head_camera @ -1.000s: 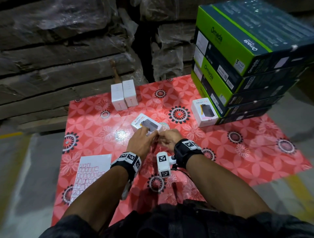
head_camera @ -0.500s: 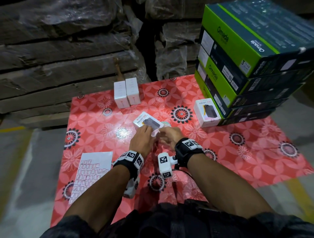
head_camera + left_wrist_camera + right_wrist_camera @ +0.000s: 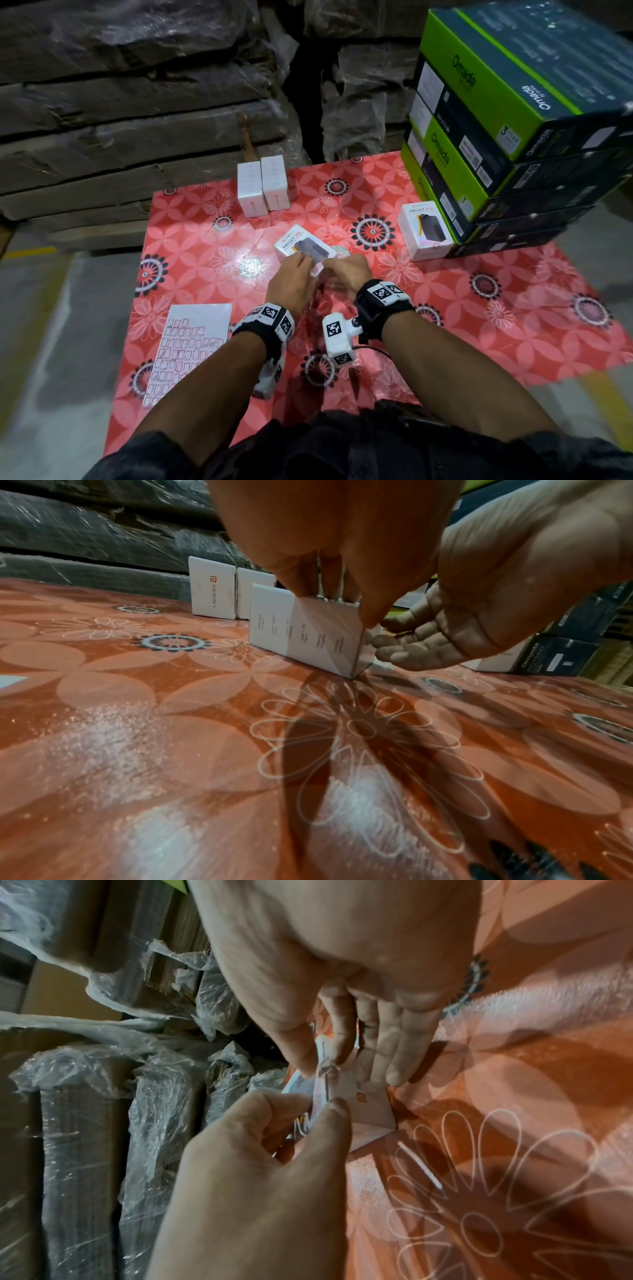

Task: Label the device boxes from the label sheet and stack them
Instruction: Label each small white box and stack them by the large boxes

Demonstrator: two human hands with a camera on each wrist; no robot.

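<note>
Device box [image 3: 301,247] lies mid-surface on the floral cloth [image 3: 479,301]. Left hand [image 3: 291,286] grips its near corner with curled fingers. Right hand [image 3: 346,274] pinches a small label [image 3: 327,1066] against the box, other fingers straight. Label sheet [image 3: 191,346] lies near the front-left corner.

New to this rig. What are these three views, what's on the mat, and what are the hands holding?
No robot here: a person works with bare hands, wearing cameras. One picture comes from the head, looking down; the other two from each wrist, looking along the fingers.

On the red flower-patterned mat lie a white label sheet, two upright white boxes, a white "Halley 20K" box beside stacked green-and-dark cartons, and a second Halley box in the middle.

The left hand has a fingertip grip on that middle box's near corner. The right hand pinches a small label at the box's corner.
</note>
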